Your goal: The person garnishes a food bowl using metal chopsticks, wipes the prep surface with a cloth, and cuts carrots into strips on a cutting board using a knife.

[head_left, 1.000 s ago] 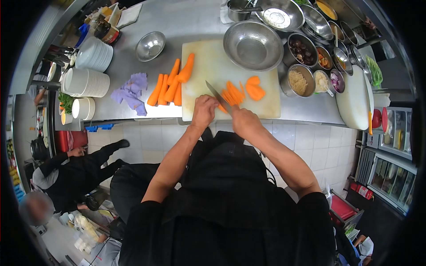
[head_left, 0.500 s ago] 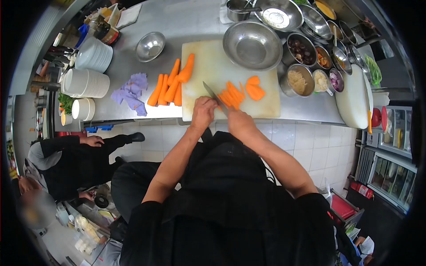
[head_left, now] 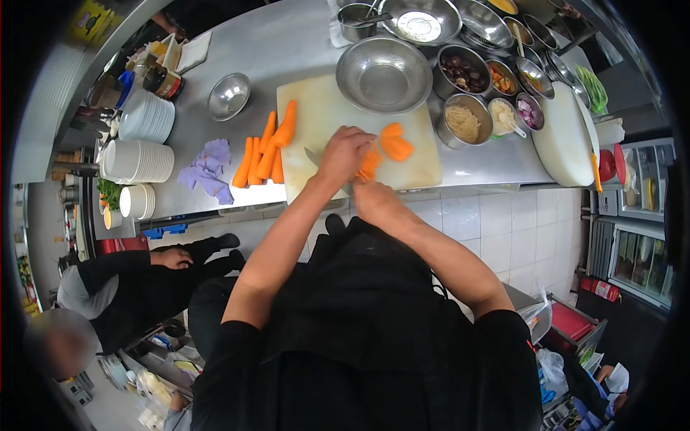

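Smooth, tapered carrots [head_left: 263, 156] lie at the pale board [head_left: 305, 95]'s left edge. The left hand [head_left: 348, 149] bends over thin carrot strips [head_left: 369, 164], any pinch hidden; the right hand [head_left: 375, 203] wraps its fingers around the steel knife [head_left: 311, 156]; flat, rounded slices [head_left: 395, 146] lie right.

Clothing of the worker, seen from above: a black short-sleeved shirt [head_left: 316, 402] covers the shoulders, its left sleeve [head_left: 233, 355] and right sleeve [head_left: 507, 352] ending in straight hems just above the elbows. A thin red line [head_left: 530, 346] shows at the right sleeve's outer edge. Over the shirt lies a matt black apron [head_left: 359, 309], with a broad edge crossing the chest; a faint small mark [head_left: 370, 249] on its lower front is illegible. Slender dark cords [head_left: 440, 284] loop at the right side of the waist. Forearms [head_left: 445, 251], left hand [head_left: 343, 154] and right hand [head_left: 375, 203] are bare. A black shoe [head_left: 335, 224] has a rounded toe.
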A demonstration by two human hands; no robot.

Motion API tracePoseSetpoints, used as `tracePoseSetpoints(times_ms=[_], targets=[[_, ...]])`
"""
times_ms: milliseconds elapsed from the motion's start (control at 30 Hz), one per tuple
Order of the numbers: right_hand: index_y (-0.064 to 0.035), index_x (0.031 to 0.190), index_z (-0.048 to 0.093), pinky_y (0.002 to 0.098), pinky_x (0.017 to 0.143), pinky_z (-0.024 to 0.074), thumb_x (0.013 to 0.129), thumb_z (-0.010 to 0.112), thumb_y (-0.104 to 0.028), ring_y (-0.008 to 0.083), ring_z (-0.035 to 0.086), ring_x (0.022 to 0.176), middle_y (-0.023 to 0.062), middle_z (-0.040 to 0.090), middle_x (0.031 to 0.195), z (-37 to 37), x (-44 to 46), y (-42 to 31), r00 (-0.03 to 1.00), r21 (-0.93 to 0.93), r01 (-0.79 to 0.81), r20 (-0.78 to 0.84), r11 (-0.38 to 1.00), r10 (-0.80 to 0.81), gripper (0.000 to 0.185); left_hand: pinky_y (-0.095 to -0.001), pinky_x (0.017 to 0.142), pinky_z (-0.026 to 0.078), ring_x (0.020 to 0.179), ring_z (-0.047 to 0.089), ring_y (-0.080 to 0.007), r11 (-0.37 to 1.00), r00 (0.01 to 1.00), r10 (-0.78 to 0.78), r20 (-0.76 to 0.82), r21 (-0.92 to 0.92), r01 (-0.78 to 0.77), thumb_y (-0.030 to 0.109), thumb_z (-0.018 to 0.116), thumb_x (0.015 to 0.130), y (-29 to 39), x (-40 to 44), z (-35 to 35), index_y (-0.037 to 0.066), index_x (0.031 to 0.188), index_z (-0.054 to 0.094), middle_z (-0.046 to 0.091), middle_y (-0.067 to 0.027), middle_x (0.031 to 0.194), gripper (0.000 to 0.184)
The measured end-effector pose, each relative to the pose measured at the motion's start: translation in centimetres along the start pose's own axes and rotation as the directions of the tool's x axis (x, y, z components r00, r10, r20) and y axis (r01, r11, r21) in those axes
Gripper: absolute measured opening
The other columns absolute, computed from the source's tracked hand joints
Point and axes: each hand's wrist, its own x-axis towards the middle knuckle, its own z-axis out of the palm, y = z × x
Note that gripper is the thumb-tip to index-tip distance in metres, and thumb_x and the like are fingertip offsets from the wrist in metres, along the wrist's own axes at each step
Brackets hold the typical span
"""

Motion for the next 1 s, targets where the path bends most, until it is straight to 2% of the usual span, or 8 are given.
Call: tracePoseSetpoints(times_ms=[133, 233, 400, 633, 733, 833, 933, 1000], targets=[[0.0065, 0.097, 0.061, 0.0507, 0.068, 0.0541, 0.076, 0.058, -0.003, 0.0417, 0.067, 0.074, 0.0251, 0.067, 0.078, 1.8, 0.0, 0.7, 0.993, 0.006, 0.055, -0.110, 0.998, -0.054, 0.023, -0.0388, 0.091, 0.047, 0.100, 0.058, -0.0296, 0.984, 0.943, 0.140, 0.301, 0.059, -0.166, 0.002, 0.068, 0.075, -1.0, 3.1, 5.0, 0.006, 0.108, 0.071, 0.068, -0.0111, 0.104, 0.034], [0.0067, 0.095, 0.063, 0.0495, 0.070, 0.0547, 0.077, 0.056, -0.003, 0.0409, 0.068, 0.077, 0.0250, 0.067, 0.080, 1.4, -0.3, 0.8, 0.996, 0.035, 0.043, -0.085, 0.998, -0.040, 0.021, -0.0384, 0.097, 0.044, 0.105, 0.057, -0.0301, 0.953, 0.892, 0.223, 0.393, 0.104, -0.284, 0.002, 0.069, 0.074, -1.1, 4.5, 7.0, 0.007, 0.114, 0.069, 0.066, -0.0111, 0.111, 0.040], [0.0066, 0.099, 0.062, 0.0485, 0.071, 0.0548, 0.077, 0.058, -0.005, 0.0397, 0.068, 0.078, 0.0241, 0.068, 0.082, 1.9, -0.1, 1.3, 0.995, 0.095, 0.026, -0.103, 0.995, -0.016, 0.025, -0.0382, 0.099, 0.044, 0.108, 0.056, -0.0298, 0.962, 0.840, 0.066, 0.539, 0.190, -0.197, 0.002, 0.074, 0.070, -0.2, 5.1, 6.8, 0.008, 0.114, 0.068, 0.065, -0.0107, 0.114, 0.045], [0.0045, 0.102, 0.060, 0.0509, 0.075, 0.0530, 0.082, 0.058, -0.013, 0.0414, 0.067, 0.080, 0.0258, 0.067, 0.082, 2.0, 0.9, 2.6, 1.000, 0.101, 0.014, 0.009, 0.995, -0.015, 0.026, -0.0372, 0.087, 0.050, 0.097, 0.060, -0.0290, 0.995, 0.879, -0.079, 0.471, 0.092, 0.040, -0.001, 0.075, 0.069, 0.1, 4.8, 5.5, 0.004, 0.104, 0.068, 0.065, -0.0107, 0.102, 0.037], [0.0041, 0.103, 0.063, 0.0497, 0.078, 0.0537, 0.081, 0.058, -0.010, 0.0418, 0.067, 0.085, 0.0262, 0.067, 0.089, 1.6, 1.6, 4.5, 0.997, 0.136, -0.072, 0.006, 0.988, 0.072, 0.027, -0.0378, 0.087, 0.050, 0.097, 0.060, -0.0303, 0.988, 0.962, -0.057, 0.266, -0.123, 0.093, -0.003, 0.067, 0.071, 2.5, 3.8, 0.1, 0.004, 0.093, 0.067, 0.065, -0.0100, 0.098, 0.023], [0.0047, 0.105, 0.061, 0.0502, 0.079, 0.0533, 0.082, 0.057, -0.009, 0.0426, 0.067, 0.086, 0.0265, 0.067, 0.089, -1.3, 1.3, 5.4, 0.972, 0.197, -0.224, -0.030, 0.954, 0.235, 0.027, -0.0369, 0.083, 0.051, 0.096, 0.059, -0.0303, 0.984, 0.991, -0.120, 0.057, -0.124, 0.127, -0.006, 0.065, 0.072, 1.7, 0.1, -3.2, 0.003, 0.089, 0.065, 0.063, -0.0098, 0.095, 0.019], [0.0053, 0.106, 0.059, 0.0508, 0.079, 0.0530, 0.084, 0.055, -0.008, 0.0433, 0.066, 0.086, 0.0275, 0.067, 0.089, -2.7, 1.2, 6.2, 0.981, 0.144, -0.167, -0.076, 0.975, 0.179, 0.026, -0.0379, 0.083, 0.050, 0.096, 0.059, -0.0303, 0.999, 0.996, 0.038, -0.082, -0.001, -0.038, -0.008, 0.064, 0.072, -2.1, -4.1, -1.3, 0.003, 0.088, 0.064, 0.063, -0.0102, 0.097, 0.019], [0.0062, 0.106, 0.058, 0.0510, 0.079, 0.0530, 0.084, 0.054, -0.007, 0.0436, 0.066, 0.087, 0.0284, 0.067, 0.088, -3.6, 0.7, 5.3, 0.988, 0.102, -0.139, -0.046, 0.985, 0.144, 0.026, -0.0382, 0.084, 0.050, 0.098, 0.059, -0.0312, 0.998, 0.997, 0.020, -0.074, 0.060, -0.015, -0.011, 0.064, 0.071, -3.3, -6.4, 0.1, 0.003, 0.089, 0.064, 0.063, -0.0107, 0.100, 0.022]])
